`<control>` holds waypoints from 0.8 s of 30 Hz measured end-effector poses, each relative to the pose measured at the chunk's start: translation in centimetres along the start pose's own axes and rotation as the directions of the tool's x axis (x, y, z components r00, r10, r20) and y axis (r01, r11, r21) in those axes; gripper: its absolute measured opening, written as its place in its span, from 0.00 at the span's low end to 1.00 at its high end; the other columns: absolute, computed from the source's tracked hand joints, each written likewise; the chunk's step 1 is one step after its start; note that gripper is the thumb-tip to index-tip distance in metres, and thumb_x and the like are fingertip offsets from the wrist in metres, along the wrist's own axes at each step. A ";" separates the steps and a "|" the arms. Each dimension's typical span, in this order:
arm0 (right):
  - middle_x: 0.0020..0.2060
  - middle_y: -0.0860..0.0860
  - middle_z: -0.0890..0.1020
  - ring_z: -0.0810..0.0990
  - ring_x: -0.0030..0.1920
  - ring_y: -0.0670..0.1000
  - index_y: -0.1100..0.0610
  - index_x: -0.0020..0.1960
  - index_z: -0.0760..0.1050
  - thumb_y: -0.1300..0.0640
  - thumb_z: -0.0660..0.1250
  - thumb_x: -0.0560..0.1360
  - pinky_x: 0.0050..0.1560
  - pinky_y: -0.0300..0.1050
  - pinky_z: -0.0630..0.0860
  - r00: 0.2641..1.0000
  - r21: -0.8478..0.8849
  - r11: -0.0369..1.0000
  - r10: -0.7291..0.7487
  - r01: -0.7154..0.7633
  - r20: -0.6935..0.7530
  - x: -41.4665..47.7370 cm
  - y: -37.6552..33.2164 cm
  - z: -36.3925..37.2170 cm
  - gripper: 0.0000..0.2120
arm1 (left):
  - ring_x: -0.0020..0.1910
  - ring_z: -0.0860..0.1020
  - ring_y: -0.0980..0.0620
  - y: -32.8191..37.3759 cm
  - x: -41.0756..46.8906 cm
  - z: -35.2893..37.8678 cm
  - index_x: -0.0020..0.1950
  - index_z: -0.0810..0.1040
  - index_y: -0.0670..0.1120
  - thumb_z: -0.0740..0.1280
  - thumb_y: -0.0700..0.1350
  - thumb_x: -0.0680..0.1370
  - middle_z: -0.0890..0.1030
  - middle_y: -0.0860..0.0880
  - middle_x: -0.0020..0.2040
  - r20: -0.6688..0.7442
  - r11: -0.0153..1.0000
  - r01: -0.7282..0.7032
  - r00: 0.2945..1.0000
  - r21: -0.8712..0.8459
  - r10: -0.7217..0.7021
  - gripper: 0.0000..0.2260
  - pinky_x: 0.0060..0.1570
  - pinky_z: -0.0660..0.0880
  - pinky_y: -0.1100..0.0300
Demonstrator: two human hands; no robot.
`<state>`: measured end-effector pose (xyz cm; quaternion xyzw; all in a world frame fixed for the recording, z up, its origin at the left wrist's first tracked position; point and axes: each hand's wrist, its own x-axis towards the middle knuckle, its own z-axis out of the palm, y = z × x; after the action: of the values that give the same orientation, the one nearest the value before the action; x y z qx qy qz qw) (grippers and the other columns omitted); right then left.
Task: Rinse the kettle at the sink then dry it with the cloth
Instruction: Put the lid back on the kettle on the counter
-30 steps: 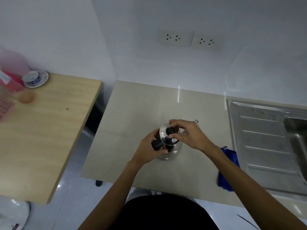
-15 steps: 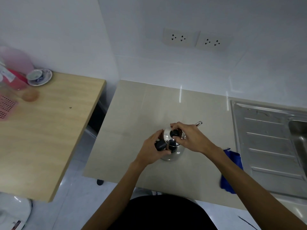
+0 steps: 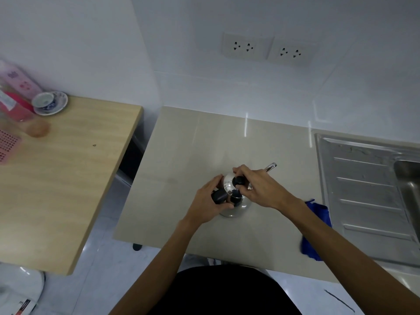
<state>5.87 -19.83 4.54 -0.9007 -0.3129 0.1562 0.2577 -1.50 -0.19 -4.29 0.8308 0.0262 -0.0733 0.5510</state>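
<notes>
A small shiny steel kettle (image 3: 236, 209) stands on the beige counter (image 3: 188, 155), its thin spout (image 3: 271, 166) pointing to the far right. My left hand (image 3: 208, 204) grips the kettle's black handle (image 3: 218, 197). My right hand (image 3: 259, 186) pinches the black knob (image 3: 238, 181) of the round steel lid (image 3: 229, 184), which is tilted up off the kettle's opening. A blue cloth (image 3: 317, 226) lies on the counter at the right, partly hidden under my right forearm. The steel sink (image 3: 409, 183) is at the far right edge.
A ribbed steel draining board (image 3: 363, 185) lies between the cloth and the sink bowl. A wooden table (image 3: 56, 178) at the left holds a cup on a saucer (image 3: 48, 103), pink containers (image 3: 16, 98) and a pink basket (image 3: 6, 146). Two wall sockets (image 3: 268, 50) sit above the counter.
The view has shifted a little. My right hand has tipped the lid further up by its knob, while my left hand has stayed on the handle. The kettle has not left the counter.
</notes>
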 end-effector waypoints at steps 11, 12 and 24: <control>0.52 0.57 0.85 0.84 0.48 0.58 0.55 0.56 0.66 0.56 0.65 0.78 0.46 0.54 0.80 0.998 0.030 0.999 0.040 -0.041 0.048 0.3 -0.2 -0.4 0.11 | 0.60 0.74 0.72 0.2 0.0 -0.1 0.72 0.68 0.59 0.81 0.53 0.63 0.75 0.72 0.60 0.015 1.000 0.002 1.000 0.022 -0.002 0.40 0.57 0.70 0.76; 0.53 0.57 0.85 0.84 0.49 0.58 0.56 0.56 0.67 0.56 0.66 0.79 0.47 0.55 0.80 0.998 0.035 0.998 0.041 -0.043 0.052 0.3 -0.2 -0.5 0.11 | 0.60 0.74 0.71 0.1 0.0 -0.1 0.74 0.68 0.56 0.81 0.53 0.63 0.75 0.71 0.61 0.016 1.000 0.008 1.000 0.016 -0.008 0.41 0.58 0.70 0.75; 0.52 0.57 0.85 0.84 0.47 0.58 0.51 0.52 0.64 0.56 0.67 0.78 0.44 0.55 0.81 0.997 0.021 0.998 0.050 -0.052 0.065 0.7 0.2 -0.2 0.11 | 0.62 0.77 0.58 0.3 0.1 -0.1 0.75 0.68 0.48 0.81 0.52 0.65 0.78 0.53 0.66 0.007 0.999 0.000 1.000 0.041 0.000 0.42 0.61 0.72 0.71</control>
<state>6.52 -19.58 4.50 -0.8998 -0.2962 0.1953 0.2538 -1.36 -0.23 -4.00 0.8417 0.0228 -0.0765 0.5340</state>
